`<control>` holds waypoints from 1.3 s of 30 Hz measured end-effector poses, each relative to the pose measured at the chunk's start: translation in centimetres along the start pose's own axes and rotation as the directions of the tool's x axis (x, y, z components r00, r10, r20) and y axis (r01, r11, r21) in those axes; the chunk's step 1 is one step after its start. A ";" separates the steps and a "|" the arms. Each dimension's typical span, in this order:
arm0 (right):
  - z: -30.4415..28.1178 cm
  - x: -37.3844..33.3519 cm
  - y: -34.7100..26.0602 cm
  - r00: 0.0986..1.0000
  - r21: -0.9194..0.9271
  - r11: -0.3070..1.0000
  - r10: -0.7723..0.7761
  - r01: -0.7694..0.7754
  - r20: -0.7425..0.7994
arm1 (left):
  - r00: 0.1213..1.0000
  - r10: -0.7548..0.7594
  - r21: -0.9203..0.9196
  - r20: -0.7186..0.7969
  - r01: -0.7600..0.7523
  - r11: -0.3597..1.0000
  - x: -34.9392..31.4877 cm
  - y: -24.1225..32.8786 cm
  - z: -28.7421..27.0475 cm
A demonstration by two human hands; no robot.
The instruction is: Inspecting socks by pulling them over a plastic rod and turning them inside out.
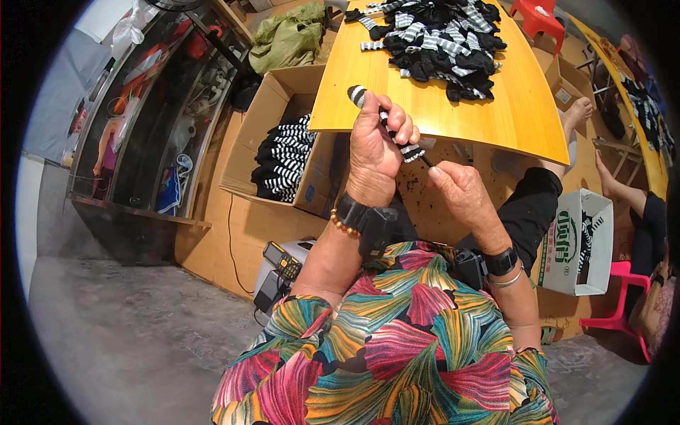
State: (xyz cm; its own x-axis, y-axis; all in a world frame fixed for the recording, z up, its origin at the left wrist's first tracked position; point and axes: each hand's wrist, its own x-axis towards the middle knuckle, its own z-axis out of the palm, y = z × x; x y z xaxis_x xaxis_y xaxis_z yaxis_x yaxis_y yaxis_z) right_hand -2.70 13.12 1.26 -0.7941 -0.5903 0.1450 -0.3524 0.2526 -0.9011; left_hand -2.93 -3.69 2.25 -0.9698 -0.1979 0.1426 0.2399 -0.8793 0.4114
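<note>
My left hand (377,138) is closed around a narrow black-and-white striped knitted piece (411,151). The piece slants through the fist, its rounded upper end above the thumb and its lower end below the fingers. At that lower end, my right hand (460,188) pinches a thin dark strand or stick (425,161); which of these it is I cannot tell. Both hands are in front of the near edge of the yellow table (354,78). A heap of black and grey-white striped knitted pieces (443,46) lies on the tabletop beyond them.
To the left stands an open cardboard box (244,152) with striped knitwear (285,159). Farther left is a shelf unit (134,127) with mixed goods. At right are a white box (593,265), a pink stool (620,297) and another person's legs (630,191). A red stool (542,21) stands behind.
</note>
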 end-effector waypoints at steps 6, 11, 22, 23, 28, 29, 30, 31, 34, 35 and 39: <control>-0.4 0.1 0.3 0.999 -0.024 0.999 0.029 -0.029 -0.027 | 0.994 -0.103 0.143 0.045 0.096 0.985 0.2 -1.3 0.2; 0.6 0.0 1.0 0.992 0.297 0.947 0.123 -0.123 0.021 | 0.986 -0.144 0.202 0.086 0.124 0.971 -0.3 -2.4 0.1; 0.4 0.4 -0.6 0.991 0.285 0.950 0.116 -0.131 0.067 | 0.966 0.203 0.263 -0.163 -0.156 0.952 0.1 0.4 2.0; 0.4 0.3 -0.8 0.996 0.252 0.964 0.079 -0.087 0.044 | 0.965 0.209 0.265 -0.160 -0.162 0.951 0.3 0.6 1.5; 0.2 -0.4 -0.5 0.998 0.080 0.995 0.055 -0.055 -0.002 | 0.980 0.122 0.108 -0.155 -0.106 0.988 0.8 0.8 0.6; 0.2 -0.6 -0.3 0.999 0.062 0.997 0.053 -0.052 -0.009 | 0.979 0.111 0.082 -0.172 -0.098 0.992 0.7 0.7 0.5; 0.3 -0.6 -0.1 0.998 0.062 0.997 0.056 -0.055 -0.008 | 0.979 0.109 0.081 -0.174 -0.096 0.992 0.8 0.6 0.4; 0.4 -0.4 0.1 0.998 0.060 0.997 0.053 -0.052 -0.016 | 0.980 0.100 0.069 -0.173 -0.089 0.994 1.1 0.6 0.2; 0.6 0.1 0.8 0.999 0.040 0.999 0.037 -0.036 -0.016 | 0.992 0.050 0.048 -0.119 -0.045 0.998 1.6 0.6 -0.4; 0.5 0.2 0.9 1.000 0.023 1.000 0.021 -0.021 -0.005 | 0.998 0.013 0.041 -0.065 -0.010 0.999 1.6 0.6 -0.6; 0.6 0.1 0.8 0.997 0.058 0.995 0.077 -0.078 0.027 | 0.999 0.005 0.074 -0.040 -0.002 0.997 1.5 -0.2 -0.4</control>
State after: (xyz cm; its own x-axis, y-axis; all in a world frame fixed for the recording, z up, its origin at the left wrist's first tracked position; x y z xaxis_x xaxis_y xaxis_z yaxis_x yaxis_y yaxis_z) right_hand -2.80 12.81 0.32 -0.8050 -0.5897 0.0645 -0.2601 0.2531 -0.9318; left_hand -4.47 -3.97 1.99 -0.9697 -0.2189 0.1087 0.2441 -0.8444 0.4769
